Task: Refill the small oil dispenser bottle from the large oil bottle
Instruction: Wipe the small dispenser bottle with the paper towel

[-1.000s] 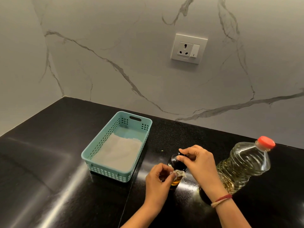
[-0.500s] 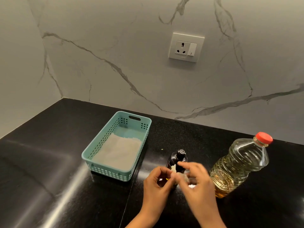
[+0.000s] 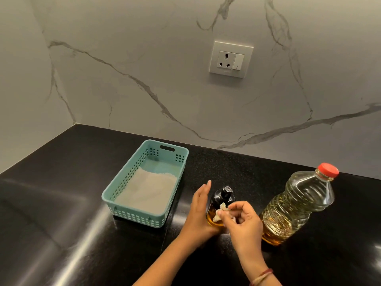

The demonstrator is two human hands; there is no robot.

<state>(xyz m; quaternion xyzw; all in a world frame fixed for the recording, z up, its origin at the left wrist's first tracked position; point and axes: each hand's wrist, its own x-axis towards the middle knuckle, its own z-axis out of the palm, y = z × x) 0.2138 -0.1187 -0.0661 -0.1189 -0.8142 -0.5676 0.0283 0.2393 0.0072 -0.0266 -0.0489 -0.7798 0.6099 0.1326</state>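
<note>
**One small bottle, one large, two hands between**

On the black counter we count, at far left, one teal basket lined with one grey sheet. To its right, at the near middle, comes the left hand. Its fingers are straight and laid against the left side of the one small oil dispenser; its thumb we cannot make out. The dispenser stands upright, long axis vertical, black top up, with amber oil low inside. The hands cover its base.

The right hand pinches one whitish wad against the dispenser's near side. What the wad is made of we cannot tell. One large oil bottle stands upright just right of that hand, red cap on top. One socket plate sits on the far wall.
</note>
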